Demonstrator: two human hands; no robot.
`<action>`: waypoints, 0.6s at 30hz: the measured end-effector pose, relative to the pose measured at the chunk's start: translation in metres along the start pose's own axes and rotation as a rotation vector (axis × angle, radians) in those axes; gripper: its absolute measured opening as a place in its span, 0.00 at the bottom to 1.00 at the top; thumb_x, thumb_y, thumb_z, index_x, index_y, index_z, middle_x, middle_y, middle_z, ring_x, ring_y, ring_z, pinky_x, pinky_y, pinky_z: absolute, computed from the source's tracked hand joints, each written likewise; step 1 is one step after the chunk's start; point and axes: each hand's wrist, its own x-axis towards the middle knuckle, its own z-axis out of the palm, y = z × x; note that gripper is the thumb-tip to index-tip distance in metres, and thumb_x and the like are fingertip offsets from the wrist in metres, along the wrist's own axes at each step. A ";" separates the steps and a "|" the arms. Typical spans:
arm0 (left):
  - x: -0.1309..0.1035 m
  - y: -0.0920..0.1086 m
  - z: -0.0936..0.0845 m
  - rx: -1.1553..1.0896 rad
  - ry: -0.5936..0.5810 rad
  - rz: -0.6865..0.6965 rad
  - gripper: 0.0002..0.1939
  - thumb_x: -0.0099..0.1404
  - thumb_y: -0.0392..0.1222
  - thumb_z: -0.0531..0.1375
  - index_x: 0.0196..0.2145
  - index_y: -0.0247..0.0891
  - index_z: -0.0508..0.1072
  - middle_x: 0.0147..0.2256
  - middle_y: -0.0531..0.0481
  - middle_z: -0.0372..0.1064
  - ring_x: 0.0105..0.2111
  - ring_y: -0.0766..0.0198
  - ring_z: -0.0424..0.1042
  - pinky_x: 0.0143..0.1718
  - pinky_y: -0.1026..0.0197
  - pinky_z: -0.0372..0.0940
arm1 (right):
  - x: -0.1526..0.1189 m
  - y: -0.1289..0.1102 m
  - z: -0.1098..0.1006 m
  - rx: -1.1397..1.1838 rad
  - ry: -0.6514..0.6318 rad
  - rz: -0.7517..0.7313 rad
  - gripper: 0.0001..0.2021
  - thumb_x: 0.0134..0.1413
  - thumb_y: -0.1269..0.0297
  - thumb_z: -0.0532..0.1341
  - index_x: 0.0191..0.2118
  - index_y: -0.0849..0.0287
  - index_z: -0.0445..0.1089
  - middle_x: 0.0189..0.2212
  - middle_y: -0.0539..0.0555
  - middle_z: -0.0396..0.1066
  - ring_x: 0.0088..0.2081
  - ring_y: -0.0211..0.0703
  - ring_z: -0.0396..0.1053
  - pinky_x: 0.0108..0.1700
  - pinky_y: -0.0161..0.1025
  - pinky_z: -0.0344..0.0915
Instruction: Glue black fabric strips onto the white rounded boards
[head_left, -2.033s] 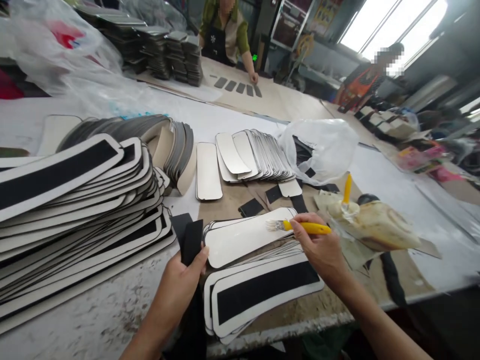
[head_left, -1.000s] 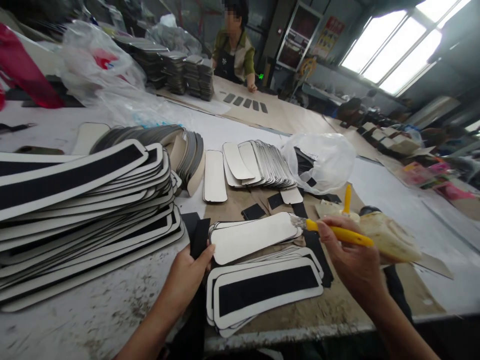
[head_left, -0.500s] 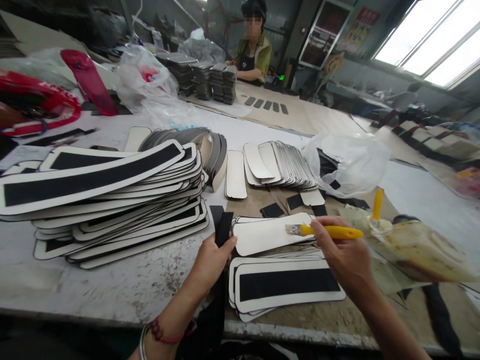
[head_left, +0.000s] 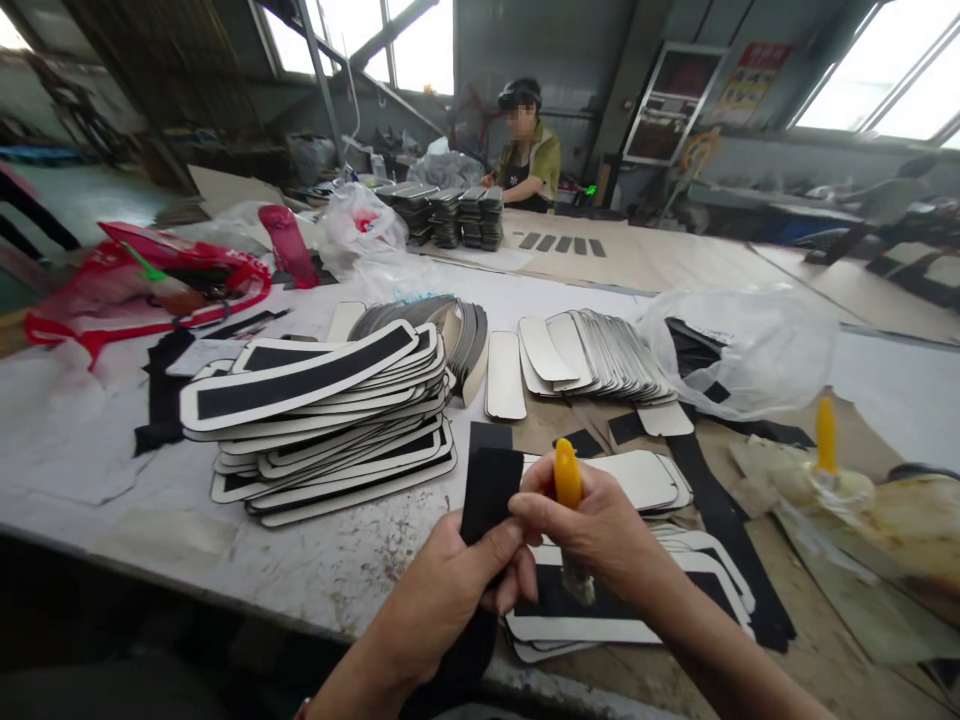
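Note:
My left hand (head_left: 469,575) is closed on a black strip (head_left: 491,485) near the front edge of the table. Touching that strip with thumb and fingertips, my right hand (head_left: 592,520) also keeps hold of a paintbrush, its yellow handle (head_left: 568,475) pointing up and its bristles (head_left: 577,585) down. Below and behind my hands lies a stack of white rounded panels with a black panel centre (head_left: 622,600) on top. Plain white panels (head_left: 637,475) lie just beyond, partly hidden by my right hand.
A tall pile of black-centred panels (head_left: 300,385) stands at left. Fanned white pieces (head_left: 607,350) and a clear plastic bag (head_left: 780,340) lie farther back. At right, a second yellow handle (head_left: 826,435) rises beside a stained container (head_left: 900,520). A person (head_left: 532,165) works across the table.
My right hand has moved left from the white panel to the black strip, and the brush has swung from level to upright. The view has turned left and tilted up.

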 end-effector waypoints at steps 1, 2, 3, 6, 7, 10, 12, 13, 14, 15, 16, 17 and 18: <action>-0.002 -0.001 0.003 0.011 -0.010 -0.005 0.21 0.63 0.53 0.54 0.23 0.32 0.69 0.16 0.53 0.59 0.17 0.72 0.53 0.20 0.66 0.47 | 0.000 0.001 0.004 0.053 -0.013 0.029 0.13 0.46 0.55 0.64 0.25 0.59 0.63 0.18 0.46 0.62 0.21 0.34 0.62 0.25 0.33 0.61; -0.003 -0.002 0.004 0.014 -0.021 -0.014 0.22 0.62 0.54 0.54 0.21 0.32 0.69 0.16 0.52 0.58 0.17 0.71 0.53 0.20 0.66 0.48 | -0.002 0.002 0.005 0.082 -0.010 0.039 0.13 0.46 0.56 0.64 0.24 0.59 0.63 0.17 0.46 0.62 0.21 0.34 0.62 0.25 0.33 0.61; -0.004 -0.004 0.006 0.005 -0.029 -0.022 0.22 0.62 0.53 0.54 0.21 0.32 0.69 0.16 0.52 0.59 0.18 0.71 0.54 0.20 0.66 0.48 | -0.004 0.003 0.005 0.087 -0.002 0.034 0.13 0.48 0.56 0.63 0.24 0.59 0.63 0.17 0.46 0.62 0.21 0.33 0.61 0.25 0.33 0.61; -0.005 -0.009 0.010 -0.055 -0.030 -0.030 0.17 0.62 0.52 0.56 0.29 0.33 0.70 0.20 0.50 0.64 0.18 0.70 0.57 0.21 0.67 0.51 | -0.011 0.003 -0.002 0.027 0.074 -0.006 0.13 0.50 0.56 0.61 0.23 0.59 0.63 0.17 0.45 0.61 0.21 0.32 0.60 0.25 0.32 0.60; -0.006 -0.010 0.012 -0.057 -0.026 -0.023 0.16 0.62 0.51 0.56 0.31 0.33 0.70 0.21 0.50 0.65 0.19 0.70 0.58 0.21 0.67 0.52 | -0.014 0.003 -0.004 0.010 0.103 -0.009 0.13 0.50 0.57 0.61 0.24 0.59 0.63 0.17 0.45 0.61 0.20 0.32 0.60 0.25 0.32 0.60; -0.007 -0.012 0.018 0.048 -0.050 0.003 0.18 0.63 0.51 0.54 0.26 0.33 0.70 0.18 0.51 0.62 0.18 0.71 0.57 0.21 0.66 0.51 | -0.020 0.006 -0.005 0.088 0.056 0.040 0.12 0.45 0.58 0.64 0.27 0.57 0.61 0.16 0.43 0.61 0.18 0.34 0.62 0.21 0.32 0.61; -0.007 -0.012 0.020 0.121 -0.093 0.010 0.21 0.64 0.51 0.53 0.22 0.32 0.70 0.17 0.52 0.59 0.18 0.71 0.56 0.21 0.66 0.50 | -0.024 0.008 -0.003 0.220 -0.084 0.095 0.13 0.46 0.56 0.63 0.28 0.56 0.58 0.14 0.43 0.62 0.15 0.38 0.64 0.18 0.34 0.60; -0.007 -0.013 0.021 0.133 -0.108 0.012 0.22 0.64 0.51 0.52 0.22 0.32 0.70 0.17 0.52 0.59 0.18 0.71 0.56 0.21 0.66 0.50 | -0.026 0.009 -0.002 0.277 -0.147 0.112 0.14 0.48 0.54 0.62 0.28 0.55 0.57 0.12 0.43 0.62 0.15 0.40 0.65 0.16 0.35 0.60; -0.007 -0.013 0.021 0.138 -0.117 0.015 0.22 0.64 0.52 0.52 0.22 0.32 0.71 0.17 0.52 0.59 0.18 0.71 0.56 0.20 0.66 0.49 | -0.028 0.009 -0.003 0.308 -0.184 0.116 0.14 0.49 0.53 0.61 0.27 0.55 0.56 0.11 0.43 0.62 0.14 0.42 0.65 0.16 0.35 0.60; -0.008 -0.013 0.021 0.145 -0.120 0.019 0.22 0.64 0.52 0.52 0.22 0.32 0.70 0.17 0.53 0.58 0.18 0.71 0.55 0.20 0.66 0.49 | -0.030 0.009 -0.005 0.305 -0.186 0.107 0.15 0.49 0.52 0.61 0.27 0.55 0.56 0.11 0.44 0.62 0.15 0.41 0.65 0.17 0.35 0.60; -0.008 -0.013 0.021 0.152 -0.117 0.022 0.22 0.64 0.52 0.52 0.23 0.32 0.70 0.17 0.53 0.58 0.18 0.71 0.55 0.20 0.66 0.49 | -0.031 0.008 -0.008 0.279 -0.157 0.092 0.15 0.49 0.52 0.61 0.27 0.56 0.57 0.12 0.44 0.62 0.15 0.39 0.64 0.17 0.33 0.59; -0.008 -0.013 0.021 0.154 -0.120 0.022 0.21 0.64 0.52 0.53 0.25 0.32 0.71 0.17 0.52 0.59 0.18 0.71 0.55 0.20 0.66 0.49 | -0.033 0.006 -0.012 0.249 -0.109 0.081 0.16 0.49 0.50 0.61 0.27 0.57 0.58 0.13 0.43 0.59 0.14 0.35 0.61 0.17 0.31 0.56; -0.008 -0.014 0.021 0.152 -0.129 0.016 0.19 0.64 0.52 0.53 0.27 0.32 0.71 0.18 0.52 0.61 0.18 0.71 0.55 0.20 0.66 0.49 | -0.033 0.005 -0.017 0.221 -0.066 0.081 0.17 0.49 0.49 0.60 0.27 0.58 0.59 0.13 0.42 0.56 0.14 0.31 0.56 0.16 0.29 0.52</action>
